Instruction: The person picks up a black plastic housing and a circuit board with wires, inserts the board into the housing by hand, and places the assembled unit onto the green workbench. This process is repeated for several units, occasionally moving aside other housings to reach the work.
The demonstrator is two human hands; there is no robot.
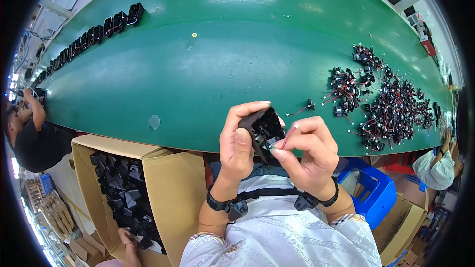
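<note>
My left hand [236, 143] is wrapped round a black plastic housing [267, 127], its open side turned toward my right hand. Inside the housing some small dark parts show, too small to name. My right hand [311, 151] pinches a thin red wire lead [288, 136] between thumb and fingers at the housing's near edge. The lead's far end runs into the housing, where I cannot make it out. On the green table just past my right hand lies a single small black part with a red lead [310, 104].
A big heap of small black wired parts [396, 111] covers the table's right side. A row of black housings [94, 34] stands at the far left. A cardboard box [175, 183] of black housings is at my left, with another person's hand [125, 236] in it. A blue stool [368, 188] stands right.
</note>
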